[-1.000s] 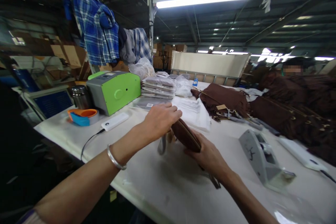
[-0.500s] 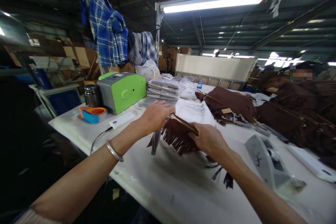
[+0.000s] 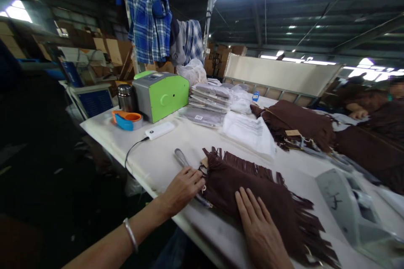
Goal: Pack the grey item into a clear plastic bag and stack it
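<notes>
A dark brown fringed bag [image 3: 252, 185] lies flat on the white table [image 3: 158, 147] in front of me, its fringe pointing away and to the right. My right hand [image 3: 259, 222] rests on the bag with its fingers stretched out. At the bag's left end, my left hand [image 3: 184, 187] has its fingers bent together by the metal ring and a grey strap [image 3: 181, 157]; what it holds, if anything, is hidden. A small tan tag [image 3: 204, 162] shows just above that hand.
Behind are a green and grey machine [image 3: 160, 94], a steel flask [image 3: 125, 97], an orange and blue tape ring [image 3: 128, 119], a white power bank [image 3: 159, 130] and plastic-wrapped packs [image 3: 210, 96]. More brown bags [image 3: 299, 122] and a grey dispenser [image 3: 344, 201] stand right, near another person's hand [image 3: 358, 111].
The brown bag has gone from being held up between both hands to lying flat. My right hand has opened onto it, and my left hand has moved down. The view has shifted.
</notes>
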The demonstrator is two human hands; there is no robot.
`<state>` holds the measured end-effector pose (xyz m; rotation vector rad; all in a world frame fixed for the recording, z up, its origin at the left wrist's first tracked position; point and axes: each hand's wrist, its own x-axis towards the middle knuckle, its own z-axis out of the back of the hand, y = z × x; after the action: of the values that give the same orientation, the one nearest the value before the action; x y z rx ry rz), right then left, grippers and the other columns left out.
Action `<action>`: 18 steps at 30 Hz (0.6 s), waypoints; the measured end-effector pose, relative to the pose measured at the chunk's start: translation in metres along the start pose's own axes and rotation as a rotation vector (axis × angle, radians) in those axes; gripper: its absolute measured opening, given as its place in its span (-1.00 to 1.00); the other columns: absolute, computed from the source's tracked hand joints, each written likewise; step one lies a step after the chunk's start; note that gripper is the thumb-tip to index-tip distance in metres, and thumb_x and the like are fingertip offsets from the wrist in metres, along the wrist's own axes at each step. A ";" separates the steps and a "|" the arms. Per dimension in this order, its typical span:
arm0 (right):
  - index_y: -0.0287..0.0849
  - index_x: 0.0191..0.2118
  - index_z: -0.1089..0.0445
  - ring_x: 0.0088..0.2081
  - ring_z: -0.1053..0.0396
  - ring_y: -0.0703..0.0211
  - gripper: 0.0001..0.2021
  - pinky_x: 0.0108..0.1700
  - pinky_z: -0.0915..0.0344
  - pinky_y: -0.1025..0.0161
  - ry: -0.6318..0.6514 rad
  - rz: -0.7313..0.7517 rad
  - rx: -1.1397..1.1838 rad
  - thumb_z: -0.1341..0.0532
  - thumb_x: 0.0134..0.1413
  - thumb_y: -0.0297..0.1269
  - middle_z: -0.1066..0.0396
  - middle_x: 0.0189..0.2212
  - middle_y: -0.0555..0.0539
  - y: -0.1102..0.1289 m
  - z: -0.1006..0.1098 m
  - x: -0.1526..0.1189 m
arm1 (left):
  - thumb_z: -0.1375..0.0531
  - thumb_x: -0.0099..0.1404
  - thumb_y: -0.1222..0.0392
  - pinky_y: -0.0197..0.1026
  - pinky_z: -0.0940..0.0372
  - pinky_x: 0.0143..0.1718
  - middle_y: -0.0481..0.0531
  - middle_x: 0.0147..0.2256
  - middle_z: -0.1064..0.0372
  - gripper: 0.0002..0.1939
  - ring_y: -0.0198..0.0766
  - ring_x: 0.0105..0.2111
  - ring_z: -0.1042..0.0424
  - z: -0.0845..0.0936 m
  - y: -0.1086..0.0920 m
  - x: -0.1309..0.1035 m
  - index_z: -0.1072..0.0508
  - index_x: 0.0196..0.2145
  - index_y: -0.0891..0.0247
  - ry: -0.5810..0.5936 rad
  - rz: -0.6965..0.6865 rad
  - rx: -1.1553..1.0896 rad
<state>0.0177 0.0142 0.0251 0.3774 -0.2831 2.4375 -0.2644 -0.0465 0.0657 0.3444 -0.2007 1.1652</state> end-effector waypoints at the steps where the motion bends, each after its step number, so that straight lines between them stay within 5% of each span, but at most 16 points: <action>1: -0.18 0.29 -0.16 0.28 -0.06 -0.17 -0.40 0.20 -0.19 -0.18 0.053 0.001 0.025 -0.04 0.08 -0.39 -0.06 0.29 -0.14 -0.001 0.003 -0.001 | -0.08 0.40 0.33 -0.06 -0.20 0.04 0.08 -0.08 -0.38 -0.81 -0.16 -0.07 -0.35 -0.006 -0.001 -0.008 -0.34 -0.04 0.22 0.040 0.042 -0.037; 4: -0.19 0.25 -0.23 0.24 -0.15 -0.15 -0.45 0.18 -0.25 -0.10 0.196 -0.035 0.124 -0.07 0.22 -0.05 -0.16 0.24 -0.15 -0.003 0.031 0.020 | -0.07 0.36 0.40 -0.03 -0.23 -0.02 0.08 -0.11 -0.39 -0.73 -0.12 -0.08 -0.36 -0.004 0.002 -0.019 -0.33 -0.01 0.22 0.147 0.132 -0.105; 7: -0.17 0.27 -0.19 0.28 -0.09 -0.03 -0.49 0.27 -0.12 -0.06 0.174 -0.054 0.180 0.05 0.33 -0.04 -0.13 0.27 -0.10 0.005 0.048 0.052 | -0.14 0.26 0.44 0.01 -0.19 0.05 0.09 -0.05 -0.37 -0.59 -0.09 -0.01 -0.33 0.020 0.007 -0.022 -0.31 0.04 0.19 0.225 0.166 -0.228; 10: -0.12 0.27 -0.18 0.33 0.04 -0.06 -0.53 0.32 0.03 -0.15 0.171 0.012 0.203 -0.02 0.32 -0.13 -0.05 0.30 -0.04 0.017 0.034 0.068 | -0.24 0.19 0.35 -0.07 -0.13 0.16 0.04 0.06 -0.32 -0.44 -0.13 0.09 -0.26 0.046 0.004 -0.012 -0.25 0.13 0.10 0.221 0.143 -0.509; 12: -0.11 0.26 -0.19 0.34 0.09 -0.10 -0.53 0.33 0.08 -0.19 0.195 0.039 0.211 -0.07 0.29 -0.14 -0.05 0.30 -0.04 0.022 0.021 0.069 | -0.17 0.29 0.28 -0.17 -0.14 0.16 0.01 0.09 -0.30 -0.51 -0.22 0.10 -0.27 0.051 -0.003 0.005 -0.24 0.15 0.08 0.176 0.123 -0.703; 15: -0.15 0.28 -0.16 0.35 0.13 -0.10 -0.51 0.34 0.14 -0.21 0.205 0.040 0.225 -0.07 0.29 -0.15 -0.02 0.31 -0.05 0.024 0.011 0.065 | 0.02 0.40 0.34 -0.22 -0.16 0.16 0.06 0.09 -0.32 -0.60 -0.30 0.09 -0.29 0.028 -0.012 0.041 -0.24 0.16 0.19 0.091 0.123 -0.729; 18: -0.22 0.30 -0.11 0.35 0.13 -0.08 -0.47 0.35 0.15 -0.19 0.221 0.026 0.261 -0.04 0.30 -0.12 0.02 0.32 -0.09 0.022 0.013 0.062 | -0.06 0.37 0.30 -0.11 -0.12 0.19 0.03 0.11 -0.32 -0.62 -0.23 0.13 -0.27 -0.010 -0.003 0.063 -0.30 0.12 0.14 0.117 0.212 -0.375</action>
<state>-0.0400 0.0292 0.0562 0.2134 0.1277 2.5198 -0.2376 0.0099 0.0769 -0.0782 -0.3529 1.3220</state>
